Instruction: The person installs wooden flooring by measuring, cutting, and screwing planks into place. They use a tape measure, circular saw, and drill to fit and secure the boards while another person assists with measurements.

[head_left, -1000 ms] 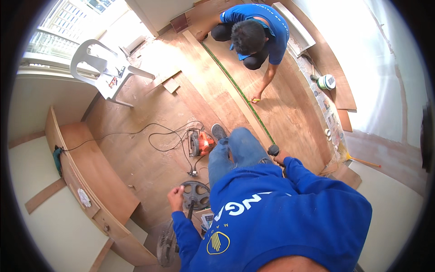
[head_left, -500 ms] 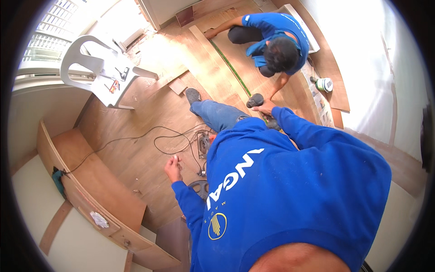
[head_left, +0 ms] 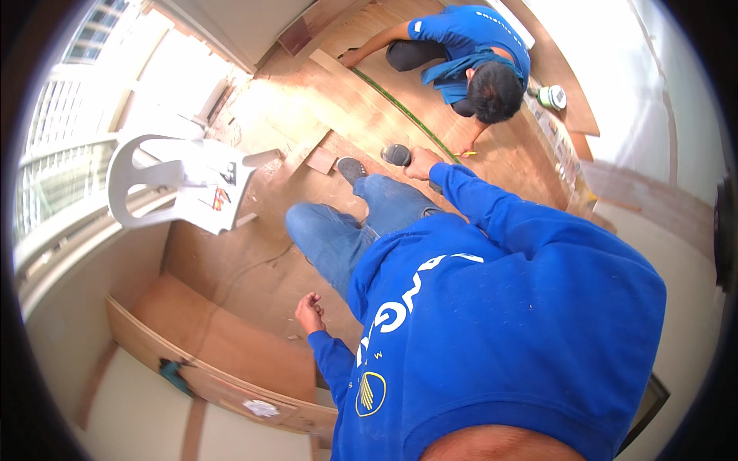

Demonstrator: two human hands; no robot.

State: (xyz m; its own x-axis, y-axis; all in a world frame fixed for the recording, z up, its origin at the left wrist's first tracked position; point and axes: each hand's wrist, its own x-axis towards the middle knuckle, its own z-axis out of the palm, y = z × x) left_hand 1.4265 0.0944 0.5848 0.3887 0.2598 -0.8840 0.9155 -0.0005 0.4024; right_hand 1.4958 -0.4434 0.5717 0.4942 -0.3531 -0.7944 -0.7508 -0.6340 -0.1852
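The right hand's (head_left: 423, 163) fingers are closed around the dark tool (head_left: 397, 154), over the floor (head_left: 350, 127); the left hand (head_left: 309, 313), half curled, is empty. Beyond the tool, 1 green tape (head_left: 397, 104) runs between a co-worker's (head_left: 492, 88) 2 hands (head_left: 350, 58).

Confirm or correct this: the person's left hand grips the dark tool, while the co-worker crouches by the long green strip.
Not quite: the head view shows the right hand gripping the dark tool, not the left hand. The co-worker does crouch by the long green strip.
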